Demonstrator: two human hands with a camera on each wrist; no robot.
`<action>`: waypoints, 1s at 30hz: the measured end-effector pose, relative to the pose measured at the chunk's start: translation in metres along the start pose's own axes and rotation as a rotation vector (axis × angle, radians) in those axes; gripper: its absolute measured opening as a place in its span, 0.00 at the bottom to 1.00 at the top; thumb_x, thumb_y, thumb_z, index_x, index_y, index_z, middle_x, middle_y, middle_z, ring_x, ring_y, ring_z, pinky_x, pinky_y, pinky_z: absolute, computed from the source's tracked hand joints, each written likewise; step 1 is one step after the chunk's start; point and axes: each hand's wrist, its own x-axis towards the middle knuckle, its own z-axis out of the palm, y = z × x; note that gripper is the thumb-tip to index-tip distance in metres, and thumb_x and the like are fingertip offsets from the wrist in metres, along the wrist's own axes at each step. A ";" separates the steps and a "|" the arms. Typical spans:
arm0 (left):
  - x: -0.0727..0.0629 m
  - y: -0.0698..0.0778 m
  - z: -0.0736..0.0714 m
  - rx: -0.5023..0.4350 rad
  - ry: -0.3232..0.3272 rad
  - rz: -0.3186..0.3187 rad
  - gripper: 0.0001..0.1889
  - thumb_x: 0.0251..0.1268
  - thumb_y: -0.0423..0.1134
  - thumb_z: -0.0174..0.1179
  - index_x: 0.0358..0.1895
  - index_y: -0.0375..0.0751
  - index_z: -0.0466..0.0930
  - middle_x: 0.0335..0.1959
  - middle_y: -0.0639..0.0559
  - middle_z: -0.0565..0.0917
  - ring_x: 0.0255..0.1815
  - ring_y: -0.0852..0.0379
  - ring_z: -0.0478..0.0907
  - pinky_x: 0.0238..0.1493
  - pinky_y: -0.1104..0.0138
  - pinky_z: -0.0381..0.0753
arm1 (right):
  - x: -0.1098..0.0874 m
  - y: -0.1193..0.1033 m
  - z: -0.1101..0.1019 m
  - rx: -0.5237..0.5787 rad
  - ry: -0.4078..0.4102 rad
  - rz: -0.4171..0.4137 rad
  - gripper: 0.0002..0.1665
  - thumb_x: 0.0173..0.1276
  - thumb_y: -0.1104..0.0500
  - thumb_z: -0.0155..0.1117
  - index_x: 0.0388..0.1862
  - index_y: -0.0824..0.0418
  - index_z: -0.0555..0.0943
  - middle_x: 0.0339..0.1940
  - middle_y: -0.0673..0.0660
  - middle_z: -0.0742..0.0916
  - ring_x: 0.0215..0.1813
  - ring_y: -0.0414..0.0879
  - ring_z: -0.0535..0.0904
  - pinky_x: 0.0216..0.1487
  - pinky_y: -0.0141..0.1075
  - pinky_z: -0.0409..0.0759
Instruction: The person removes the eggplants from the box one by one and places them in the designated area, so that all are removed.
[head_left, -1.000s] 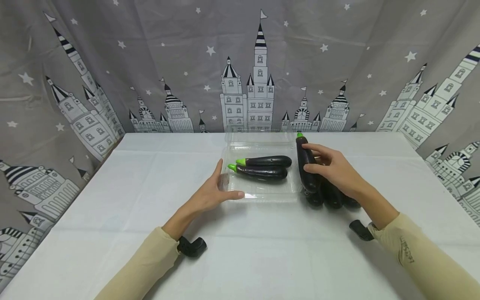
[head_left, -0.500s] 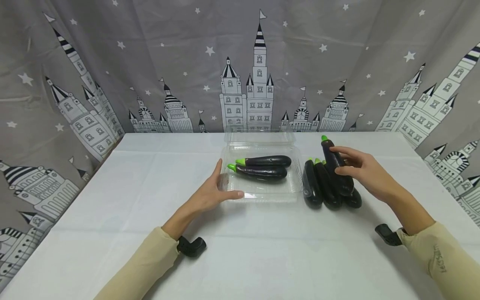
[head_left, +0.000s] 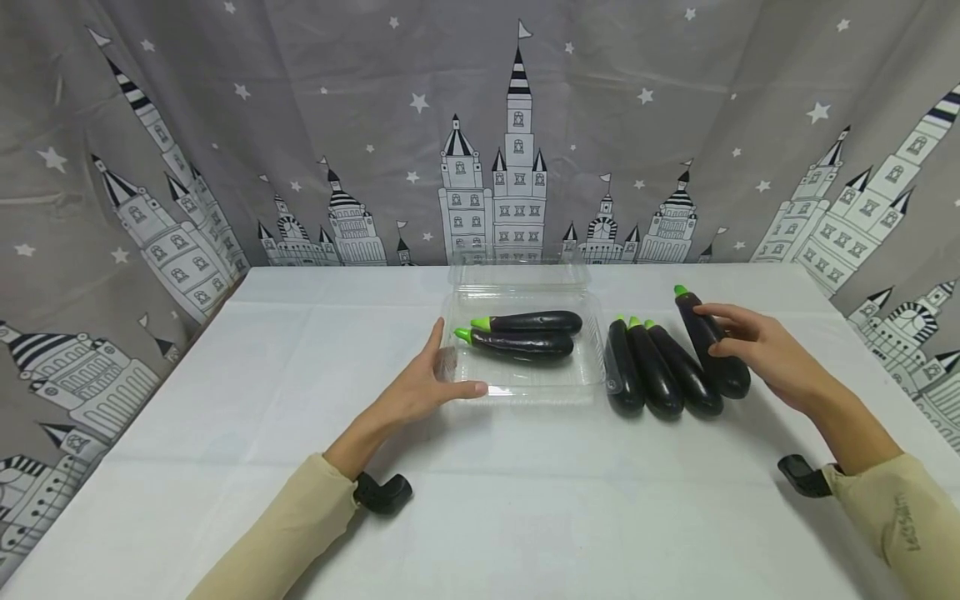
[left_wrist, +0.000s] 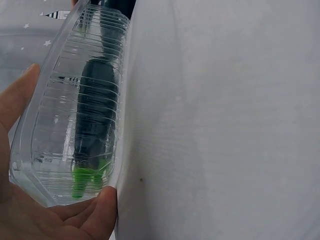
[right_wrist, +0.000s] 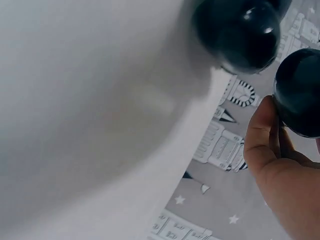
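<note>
My right hand (head_left: 772, 350) grips a dark purple eggplant (head_left: 705, 342) with a green stem, thumb and fingers on its sides. It is at the right end of a row of three more eggplants (head_left: 656, 371). In the right wrist view, the rounded end of the gripped eggplant (right_wrist: 302, 95) shows beside my fingers (right_wrist: 262, 132). My left hand (head_left: 416, 383) holds the left front corner of a clear plastic container (head_left: 525, 392), thumb along the front. Inside lie two eggplants (head_left: 521, 343), stems to the left. In the left wrist view, my fingertips (left_wrist: 106, 200) touch the container's end.
The container's hinged lid (head_left: 517, 273) stands open at the back. A white cloth (head_left: 525, 517) covers the table, and a grey curtain (head_left: 300, 100) printed with castles hangs behind it. The row of eggplants sits close to the container's right side.
My right hand has carried its eggplant rightward from beside the container, across the row, and lowered it at the row's right end. My left hand and the container have stayed still.
</note>
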 end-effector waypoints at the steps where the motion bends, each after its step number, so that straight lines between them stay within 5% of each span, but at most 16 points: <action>1: 0.000 0.000 0.000 0.001 0.000 0.001 0.66 0.52 0.54 0.75 0.80 0.49 0.27 0.79 0.38 0.47 0.79 0.45 0.41 0.74 0.45 0.42 | 0.000 0.002 -0.001 0.000 -0.002 0.007 0.35 0.70 0.67 0.54 0.75 0.65 0.60 0.72 0.77 0.62 0.68 0.68 0.62 0.51 0.27 0.71; 5: 0.000 0.000 0.000 0.007 0.000 -0.002 0.67 0.51 0.55 0.74 0.80 0.49 0.27 0.79 0.38 0.47 0.79 0.45 0.41 0.74 0.45 0.42 | 0.000 0.009 -0.003 0.004 -0.013 0.032 0.34 0.70 0.67 0.53 0.74 0.65 0.60 0.73 0.78 0.60 0.69 0.70 0.59 0.62 0.48 0.69; 12: 0.001 -0.001 0.000 -0.004 -0.001 -0.007 0.66 0.52 0.54 0.74 0.80 0.50 0.26 0.79 0.39 0.47 0.79 0.46 0.40 0.74 0.45 0.41 | 0.001 0.016 -0.006 -0.031 -0.018 0.034 0.33 0.69 0.68 0.54 0.72 0.65 0.63 0.73 0.75 0.62 0.70 0.67 0.59 0.63 0.48 0.67; 15: 0.001 -0.002 0.000 -0.004 -0.003 -0.005 0.66 0.52 0.55 0.74 0.80 0.51 0.26 0.79 0.39 0.47 0.79 0.46 0.40 0.74 0.46 0.41 | 0.002 0.015 -0.006 -0.060 -0.035 0.039 0.33 0.69 0.69 0.53 0.73 0.67 0.62 0.74 0.75 0.61 0.71 0.69 0.57 0.64 0.63 0.61; 30: 0.001 -0.001 0.001 0.014 0.004 -0.005 0.66 0.52 0.55 0.74 0.80 0.51 0.27 0.80 0.42 0.42 0.79 0.47 0.37 0.74 0.46 0.41 | 0.007 0.019 -0.007 -0.132 -0.124 0.049 0.34 0.68 0.67 0.54 0.74 0.70 0.62 0.69 0.80 0.65 0.69 0.71 0.61 0.64 0.63 0.62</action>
